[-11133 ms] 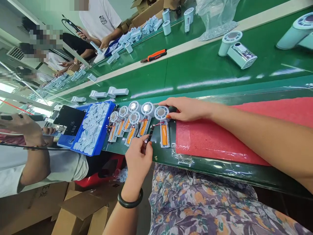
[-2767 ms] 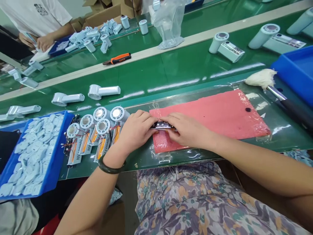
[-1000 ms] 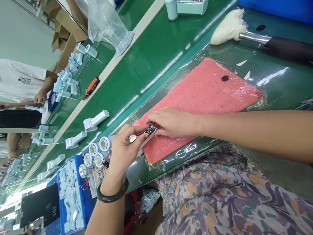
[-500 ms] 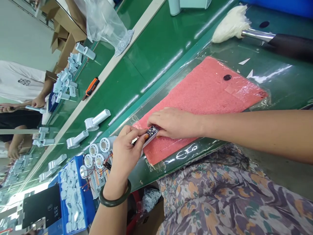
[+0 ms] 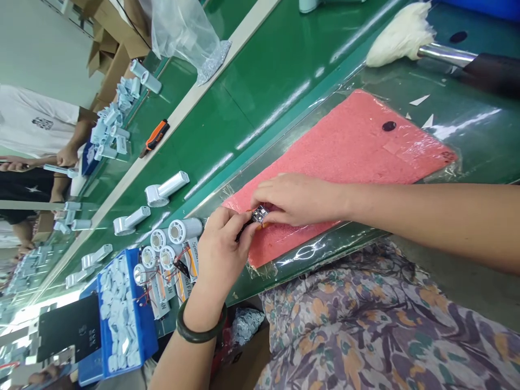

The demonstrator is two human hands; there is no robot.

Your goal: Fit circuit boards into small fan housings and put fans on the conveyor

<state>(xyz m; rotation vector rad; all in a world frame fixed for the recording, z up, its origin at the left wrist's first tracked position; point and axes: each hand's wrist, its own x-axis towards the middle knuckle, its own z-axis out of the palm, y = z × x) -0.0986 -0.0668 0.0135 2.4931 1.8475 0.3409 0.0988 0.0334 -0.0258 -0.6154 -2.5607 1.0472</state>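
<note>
Both my hands meet over the near left corner of a pink foam mat (image 5: 345,146). My left hand (image 5: 221,252) is closed, its fingertips pinching a small circuit board (image 5: 259,214) on a fan part. My right hand (image 5: 298,197) is closed over the same part from the right and presses it onto the mat. Most of the part is hidden under my fingers. Just left of my left hand lie several round fan motors with orange batteries (image 5: 168,254).
A blue tray of small white parts (image 5: 122,319) sits at the near left. White fan housings (image 5: 166,189) lie on the green belt, with an orange cutter (image 5: 156,136) and a plastic bag (image 5: 182,32) beyond. A white brush (image 5: 402,35) lies upper right. Another person's hand (image 5: 67,157) works far left.
My left fingers have slid further over the circuit board, covering more of it. The view has shifted slightly; both hands stay at the mat's corner.
</note>
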